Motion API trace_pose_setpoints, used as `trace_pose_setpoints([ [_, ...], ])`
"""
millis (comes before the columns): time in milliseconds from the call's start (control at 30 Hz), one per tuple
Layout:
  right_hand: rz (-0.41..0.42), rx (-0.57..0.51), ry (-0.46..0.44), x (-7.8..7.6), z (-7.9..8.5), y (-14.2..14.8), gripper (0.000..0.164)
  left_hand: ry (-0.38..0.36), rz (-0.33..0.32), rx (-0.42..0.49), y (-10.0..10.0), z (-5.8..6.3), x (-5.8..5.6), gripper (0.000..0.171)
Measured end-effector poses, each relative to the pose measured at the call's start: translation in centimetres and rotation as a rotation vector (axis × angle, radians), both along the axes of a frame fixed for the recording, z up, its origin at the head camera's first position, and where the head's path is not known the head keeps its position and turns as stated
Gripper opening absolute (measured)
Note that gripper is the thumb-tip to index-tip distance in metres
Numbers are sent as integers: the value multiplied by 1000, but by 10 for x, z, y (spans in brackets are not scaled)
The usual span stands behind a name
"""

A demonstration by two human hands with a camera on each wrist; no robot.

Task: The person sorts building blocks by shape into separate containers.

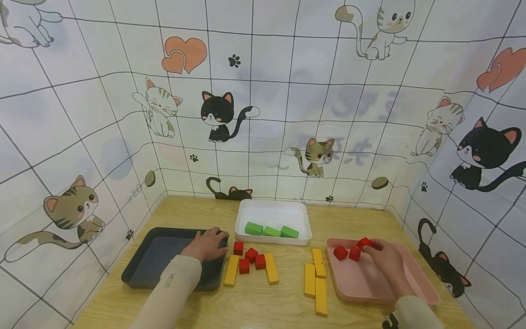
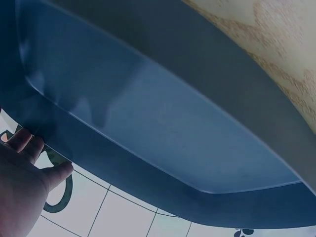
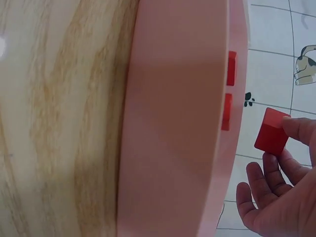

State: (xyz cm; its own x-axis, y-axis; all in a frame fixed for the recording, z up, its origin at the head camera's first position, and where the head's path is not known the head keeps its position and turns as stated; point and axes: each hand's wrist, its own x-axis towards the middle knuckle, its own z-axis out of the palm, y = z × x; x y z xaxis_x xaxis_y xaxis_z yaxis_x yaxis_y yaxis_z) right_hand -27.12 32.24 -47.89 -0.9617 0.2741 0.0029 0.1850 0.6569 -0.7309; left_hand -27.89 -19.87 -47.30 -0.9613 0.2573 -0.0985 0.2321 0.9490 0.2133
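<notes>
Left hand [image 1: 207,244]: lies palm down over right rim of dark tray [image 1: 164,256], fingers loosely extended, holds nothing; can't tell rim contact. Right hand [image 1: 386,260]: reaches over pink tray [image 1: 361,283], pinches one red cube [image 1: 364,242] between thumb and fingertips, near two more red cubes [image 1: 340,252] in same tray.

From left wrist: thumb spread apart from fingers, harder to see from head. From right wrist: clear gap between held cube and other two, nearly touching from head; remaining fingers loosely curled.

On wood-grain table [image 1: 283,315], right of dark tray: two yellow blocks [image 1: 231,271] flanking four loose red cubes [image 1: 244,266]; behind, white tray [image 1: 273,212] with three green blocks [image 1: 272,231]; then three yellow blocks [image 1: 321,297] grouped beside pink tray.

Around: white gridded wall covering [image 1: 271,68], printed cats [image 1: 218,116], hearts [image 1: 185,55].
</notes>
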Motion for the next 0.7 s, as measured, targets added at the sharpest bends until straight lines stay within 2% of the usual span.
trace_pose_setpoints([
  [200,-75,-29,-19,-4,-11,11,49,-5,4,-5,0,-1,-2,50],
  [400,-63,-33,-8,-2,-17,16,44,-12,6,-8,0,-1,-1,51],
  [633,-41,-10,-71,-3,-19,19,55,-8,2,3,1,1,2,49],
  [700,-47,-10,-67,-4,-19,17,54,-6,3,3,1,2,2,48],
])
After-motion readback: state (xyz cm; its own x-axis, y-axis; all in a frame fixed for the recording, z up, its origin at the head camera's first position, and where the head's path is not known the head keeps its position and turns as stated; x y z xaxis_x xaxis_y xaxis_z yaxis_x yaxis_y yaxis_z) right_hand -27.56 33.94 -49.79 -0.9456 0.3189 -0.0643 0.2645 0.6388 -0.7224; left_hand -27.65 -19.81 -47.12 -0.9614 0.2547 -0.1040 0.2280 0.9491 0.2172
